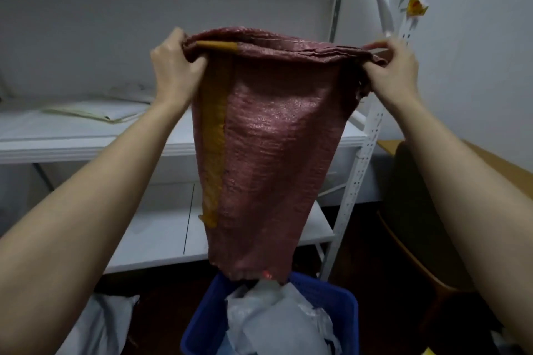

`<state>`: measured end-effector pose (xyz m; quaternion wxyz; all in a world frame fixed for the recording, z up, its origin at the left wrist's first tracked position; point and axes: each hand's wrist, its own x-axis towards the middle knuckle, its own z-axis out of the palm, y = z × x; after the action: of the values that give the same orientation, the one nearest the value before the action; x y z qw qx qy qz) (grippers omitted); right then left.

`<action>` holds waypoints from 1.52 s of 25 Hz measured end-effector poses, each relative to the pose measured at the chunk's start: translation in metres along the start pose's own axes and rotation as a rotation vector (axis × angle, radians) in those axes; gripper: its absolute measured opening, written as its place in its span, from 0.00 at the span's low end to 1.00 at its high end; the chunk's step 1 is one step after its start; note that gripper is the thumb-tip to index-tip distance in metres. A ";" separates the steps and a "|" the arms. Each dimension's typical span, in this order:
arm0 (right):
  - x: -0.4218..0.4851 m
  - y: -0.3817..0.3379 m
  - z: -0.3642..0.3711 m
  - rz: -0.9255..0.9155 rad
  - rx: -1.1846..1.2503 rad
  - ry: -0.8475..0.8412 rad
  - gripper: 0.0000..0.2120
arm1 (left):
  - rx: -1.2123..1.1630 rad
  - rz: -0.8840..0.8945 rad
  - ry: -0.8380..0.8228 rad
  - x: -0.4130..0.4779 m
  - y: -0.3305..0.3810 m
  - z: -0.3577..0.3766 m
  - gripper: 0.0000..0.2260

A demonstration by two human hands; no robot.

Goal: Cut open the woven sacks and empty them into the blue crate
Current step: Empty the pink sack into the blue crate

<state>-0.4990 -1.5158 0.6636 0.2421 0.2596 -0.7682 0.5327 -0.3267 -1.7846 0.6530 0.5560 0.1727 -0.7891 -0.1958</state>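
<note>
Two forearms fill the near field, both raised. Below and between them, at floor level, is the blue crate (pixel 344 308), holding a heap of pale plastic-wrapped packets (pixel 271 323). A white sack (pixel 106 323) lies on the floor just left of the crate.

Woven sack (pixel 274 138): dull red, yellow tape strip (pixel 213 141) down its left side, hanging at arm's length. Its lower end sits directly over the crate, just above or touching the top packet; cannot tell which. A small red item (pixel 266 274) shows at that lower edge.

Left hand (pixel 173 69): fingers curled round the bunched upper left corner of the sack. Right hand (pixel 395 72): fingers and thumb pinch the upper right corner. Both are clamped on fabric, with the upper edge stretched between them.

Judgement: the step in hand is the emptying, at a late stage, since the sack body looks slack and mostly flat. To do it well:
- Hold both corners level and high so the lower end hangs centred over the crate.
- Shake in short vertical jerks.
- Check that the red item drops clear before letting go.

Risk: the lower end drifts past the far rim and the contents spill on the floor.

Behind: white shelf unit (pixel 86 138), papers (pixel 95 114) on the middle shelf, yellow tag (pixel 416 7) on the right upright.
</note>
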 end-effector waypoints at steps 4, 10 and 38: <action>-0.060 0.030 -0.015 0.184 0.339 -0.066 0.07 | -0.147 -0.014 -0.131 -0.057 -0.014 -0.025 0.07; -0.169 0.104 0.009 0.567 0.549 -0.037 0.06 | -0.358 -0.308 -0.626 -0.171 -0.038 -0.039 0.10; -0.397 0.269 0.073 1.367 -0.251 -1.203 0.13 | 0.101 -1.069 -1.779 -0.419 -0.211 0.002 0.11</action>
<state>-0.3857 -1.4488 0.1971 -0.5398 -0.0460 -0.8033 0.2476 -0.1818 -1.7612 0.2072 -0.3942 0.3162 -0.7421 -0.4404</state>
